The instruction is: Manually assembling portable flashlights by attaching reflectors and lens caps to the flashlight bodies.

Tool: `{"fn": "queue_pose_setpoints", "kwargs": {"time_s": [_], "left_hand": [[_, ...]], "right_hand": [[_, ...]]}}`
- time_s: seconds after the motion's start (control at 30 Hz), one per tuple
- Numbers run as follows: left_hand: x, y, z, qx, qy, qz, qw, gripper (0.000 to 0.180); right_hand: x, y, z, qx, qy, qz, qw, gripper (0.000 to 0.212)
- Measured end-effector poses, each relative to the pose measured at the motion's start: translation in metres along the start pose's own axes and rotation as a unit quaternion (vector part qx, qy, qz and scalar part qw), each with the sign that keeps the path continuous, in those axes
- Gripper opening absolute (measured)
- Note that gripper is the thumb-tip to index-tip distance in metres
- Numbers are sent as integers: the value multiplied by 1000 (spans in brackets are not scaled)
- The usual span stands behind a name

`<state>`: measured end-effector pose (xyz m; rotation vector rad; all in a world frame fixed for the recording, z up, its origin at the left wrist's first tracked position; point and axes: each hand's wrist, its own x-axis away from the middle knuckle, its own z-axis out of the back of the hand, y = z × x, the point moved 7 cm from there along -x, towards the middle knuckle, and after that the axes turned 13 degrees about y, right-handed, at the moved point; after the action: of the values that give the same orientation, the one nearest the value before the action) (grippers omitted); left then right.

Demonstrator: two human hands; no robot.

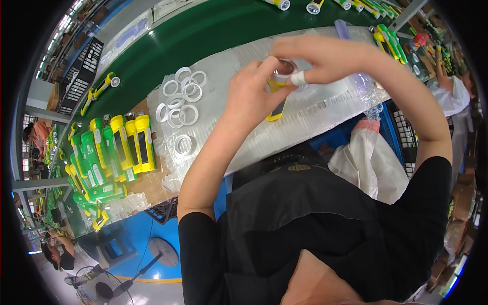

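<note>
A yellow flashlight point(275, 113) with a dark panel stands between my hands over the wrapped work surface, its round head facing up. My left hand point(252, 91) is closed around the side of its head. My right hand point(317, 58) curves over the far and right side, thumb and fingers pinching the white ring point(290, 65) at the head's rim. White tape wraps the right thumb. My fingers hide part of the head and body. Several loose white rings point(188, 115) lie to the left of my left hand.
A pile of yellow and green flashlights point(118, 147) lies at the left on cardboard. More flashlights point(315, 7) line the green belt point(203, 30) at the back. A white sack point(373, 157) hangs near my right side. A fan point(104, 290) stands at lower left.
</note>
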<state>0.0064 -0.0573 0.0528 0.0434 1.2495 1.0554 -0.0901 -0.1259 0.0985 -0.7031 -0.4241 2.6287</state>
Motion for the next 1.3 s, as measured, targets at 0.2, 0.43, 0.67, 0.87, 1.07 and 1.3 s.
{"fn": "queue_pose_setpoints", "kwargs": {"time_s": [0.2, 0.43, 0.67, 0.87, 1.07, 1.3], "left_hand": [[4, -3, -5, -37, -8, 11, 999, 38], [4, 2, -6, -31, -3, 4, 999, 36], [3, -3, -7, -19, 3, -26, 999, 40], [6, -8, 13, 136, 7, 49, 989, 87], [66, 34, -8, 463, -370, 416, 689, 58], [21, -80, 20, 28, -171, 312, 934, 85]], "right_hand": [[-1, -3, -4, 193, -107, -92, 971, 44], [6, -2, 0, 181, -91, -124, 971, 45], [13, -5, -3, 19, -52, -1, 998, 37], [22, -9, 20, -112, 50, -55, 991, 33], [36, -57, 24, -52, 8, 106, 993, 40], [0, 59, -88, -102, 173, -144, 969, 44]]}}
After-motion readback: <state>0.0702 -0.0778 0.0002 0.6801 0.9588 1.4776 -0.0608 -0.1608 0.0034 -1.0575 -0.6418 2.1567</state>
